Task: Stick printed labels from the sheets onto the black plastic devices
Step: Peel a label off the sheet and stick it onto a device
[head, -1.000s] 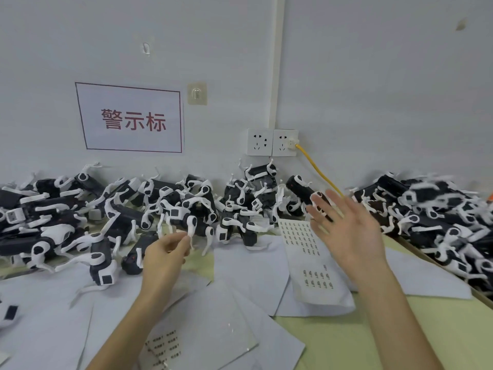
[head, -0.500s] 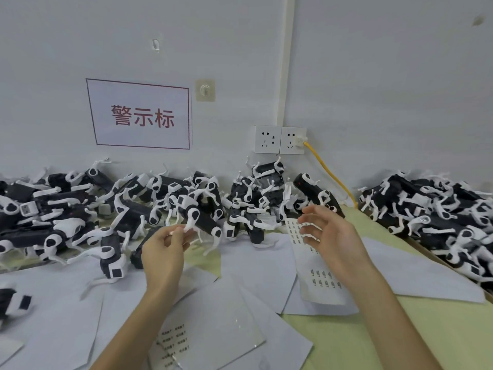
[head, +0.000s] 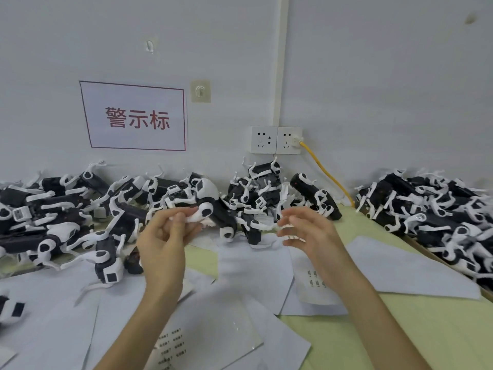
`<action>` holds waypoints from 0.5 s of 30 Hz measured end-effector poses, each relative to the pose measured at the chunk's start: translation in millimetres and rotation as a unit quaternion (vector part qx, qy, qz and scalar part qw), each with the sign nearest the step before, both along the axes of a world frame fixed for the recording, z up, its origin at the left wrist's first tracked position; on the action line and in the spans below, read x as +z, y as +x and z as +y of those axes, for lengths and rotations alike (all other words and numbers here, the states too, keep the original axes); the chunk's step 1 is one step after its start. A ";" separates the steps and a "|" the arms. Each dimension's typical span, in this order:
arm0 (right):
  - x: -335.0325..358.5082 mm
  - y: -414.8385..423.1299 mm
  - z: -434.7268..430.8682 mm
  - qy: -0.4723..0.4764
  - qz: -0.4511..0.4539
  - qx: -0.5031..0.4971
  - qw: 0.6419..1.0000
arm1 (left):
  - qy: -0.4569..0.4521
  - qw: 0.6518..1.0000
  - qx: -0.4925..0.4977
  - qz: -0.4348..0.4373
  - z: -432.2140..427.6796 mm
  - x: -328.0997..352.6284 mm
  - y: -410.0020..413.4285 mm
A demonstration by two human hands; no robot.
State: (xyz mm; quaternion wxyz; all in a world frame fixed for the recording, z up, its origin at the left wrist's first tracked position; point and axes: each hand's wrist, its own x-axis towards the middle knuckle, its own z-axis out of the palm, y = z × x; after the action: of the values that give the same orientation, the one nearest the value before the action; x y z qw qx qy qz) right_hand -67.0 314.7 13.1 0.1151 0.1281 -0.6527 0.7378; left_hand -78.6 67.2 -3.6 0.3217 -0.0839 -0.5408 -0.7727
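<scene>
Black plastic devices with white straps lie heaped along the wall and in a second heap on the right. My left hand pinches a small white piece, seemingly a label, between thumb and fingertips, right at the white end of one device; whether it touches that device I cannot tell. My right hand hovers beside it with loosely curled fingers and holds nothing. Under it lies a label sheet. Another label sheet lies by my left forearm.
Blank white sheets cover much of the pale green table. A lone device sits left of my left hand. On the wall are a red-lettered sign and sockets with a yellow cable.
My right hand has come down and left from a raised, spread pose toward my left hand, its fingers curling. My left hand has kept its pinch and stayed near the same device.
</scene>
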 end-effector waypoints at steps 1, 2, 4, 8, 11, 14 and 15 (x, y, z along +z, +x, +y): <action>-1.6 0.8 -3.1 0.026 0.019 -0.009 0.999 | 0.046 0.996 -0.069 -0.027 1.5 2.8 0.8; -3.1 1.8 -6.3 0.058 0.036 -0.014 0.998 | 0.096 0.984 -0.136 -0.056 3.4 4.9 1.8; -5.3 4.4 -12.3 0.127 0.056 0.004 0.990 | 0.167 0.951 -0.239 -0.100 7.2 5.6 3.8; -6.7 8.3 -21.5 0.167 0.086 0.059 0.980 | 0.233 0.916 -0.304 -0.119 8.7 3.2 4.1; -7.6 10.1 -24.5 0.165 0.108 0.072 0.978 | 0.224 0.910 -0.327 -0.122 10.1 -2.1 2.7; -9.5 10.7 -26.4 0.184 0.121 0.066 0.973 | 0.208 0.910 -0.335 -0.126 13.0 -6.5 1.4; -9.3 10.7 -27.2 0.187 0.124 0.057 0.973 | 0.206 0.911 -0.334 -0.127 13.5 -7.2 1.2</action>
State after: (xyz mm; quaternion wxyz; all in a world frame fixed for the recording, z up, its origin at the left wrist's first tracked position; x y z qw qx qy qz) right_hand -56.2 287.5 3.8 0.1273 0.2750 -0.7514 0.5861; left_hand -77.4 80.7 -10.8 -0.0159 -0.0927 -0.3460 -0.9335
